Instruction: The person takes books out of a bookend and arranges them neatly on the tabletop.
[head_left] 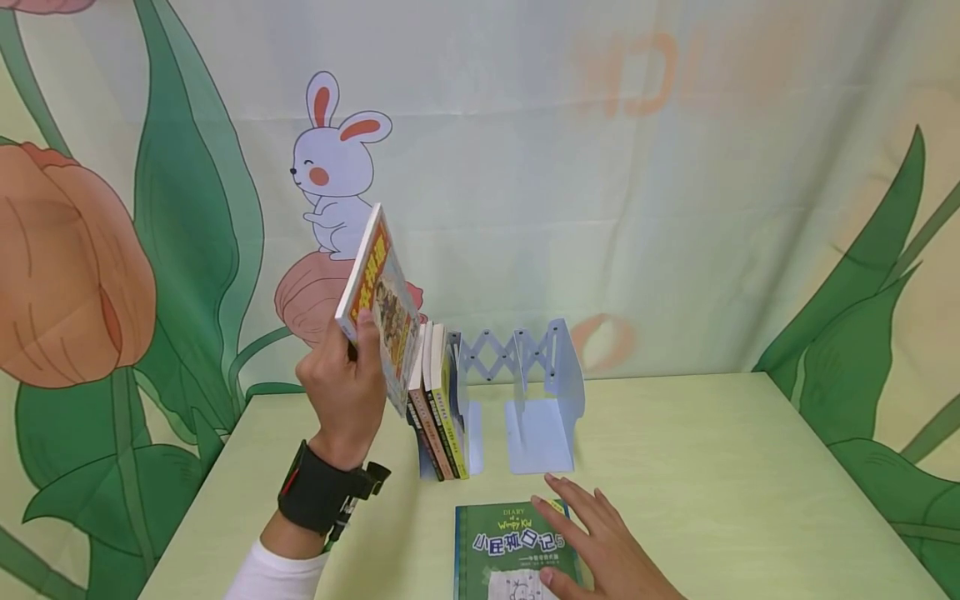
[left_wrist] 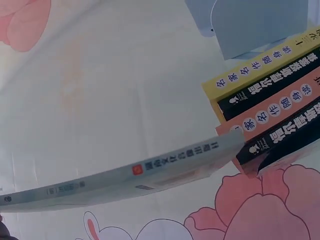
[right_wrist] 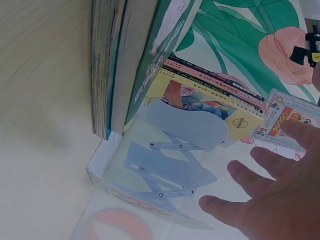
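Observation:
My left hand grips a thin pale-blue book with a red and yellow title, its thumb across the cover. The book is tilted in the air, just left of a row of upright books in a light-blue folding bookend. In the left wrist view the book's spine overlaps the row's near ends. My right hand is spread, fingers apart, over the right edge of a green comic-diary book lying on the table. The right wrist view shows that hand's fingers holding nothing.
Other books lie stacked under the green one. The bookend's right compartments hold no books. A pale green table runs to a printed curtain with a rabbit and tulips behind it.

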